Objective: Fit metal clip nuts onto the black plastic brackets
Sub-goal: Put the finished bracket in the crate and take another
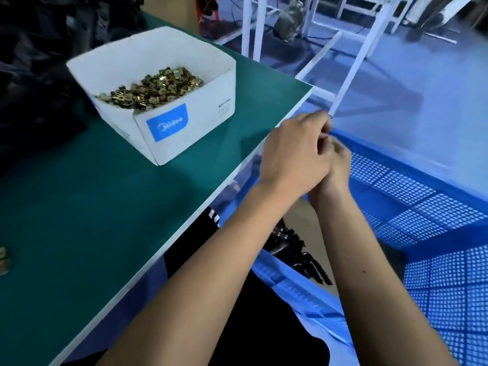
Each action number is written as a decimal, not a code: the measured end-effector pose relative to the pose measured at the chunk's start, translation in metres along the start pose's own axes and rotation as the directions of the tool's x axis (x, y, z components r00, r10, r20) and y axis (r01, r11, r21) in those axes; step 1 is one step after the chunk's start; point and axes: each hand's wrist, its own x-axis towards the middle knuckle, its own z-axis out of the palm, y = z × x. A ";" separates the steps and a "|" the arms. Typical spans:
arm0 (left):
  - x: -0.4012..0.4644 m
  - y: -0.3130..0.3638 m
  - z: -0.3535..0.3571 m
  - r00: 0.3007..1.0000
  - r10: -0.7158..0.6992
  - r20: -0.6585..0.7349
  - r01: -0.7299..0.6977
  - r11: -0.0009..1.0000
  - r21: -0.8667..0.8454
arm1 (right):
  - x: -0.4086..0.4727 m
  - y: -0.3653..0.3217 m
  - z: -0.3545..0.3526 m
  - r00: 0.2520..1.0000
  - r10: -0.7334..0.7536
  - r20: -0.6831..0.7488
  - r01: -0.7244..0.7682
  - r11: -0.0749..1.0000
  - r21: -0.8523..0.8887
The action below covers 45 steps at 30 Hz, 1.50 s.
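Note:
My left hand (293, 151) and my right hand (339, 165) are pressed together just past the table's right edge, above the blue crate (422, 191). Both hands have curled fingers, and the left lies over the right. Only a small dark sliver of a black bracket (330, 117) shows at the left fingertips; whatever else sits between the hands is hidden. A white cardboard box (184, 122) on the green table (92, 207) holds a heap of brass-coloured clip nuts (153, 88). Several black brackets (293, 249) lie in the crate below my forearms.
A dark pile (39, 62) fills the table's far left. A few loose clip nuts (3, 260) lie at the left edge of view. White table legs (351, 67) stand on the floor beyond the crate. The crate's mesh walls (449, 286) rise at the right.

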 end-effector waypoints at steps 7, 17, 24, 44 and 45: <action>0.000 -0.011 -0.130 0.850 0.057 -0.524 -0.156 0.977 -0.147 | -0.074 -0.060 0.123 0.847 -0.416 0.332 0.407 0.908 0.099; -0.101 -0.126 -0.278 0.619 -0.234 -0.750 0.413 0.909 0.057 | -0.165 -0.012 0.281 0.382 -0.507 0.772 0.837 0.544 -0.056; -0.174 -0.172 -0.357 0.540 -0.237 -0.807 0.625 0.755 0.197 | -0.184 0.064 0.340 0.031 0.049 0.998 0.999 -0.019 -0.031; -0.180 -0.176 -0.390 0.879 -0.153 -0.452 0.366 0.823 0.434 | -0.225 0.074 0.338 0.089 -0.402 0.911 0.510 0.804 0.305; -0.184 -0.176 -0.393 0.872 -0.177 -0.456 0.379 0.833 0.402 | -0.226 0.075 0.336 0.057 -0.345 0.937 0.494 0.825 0.274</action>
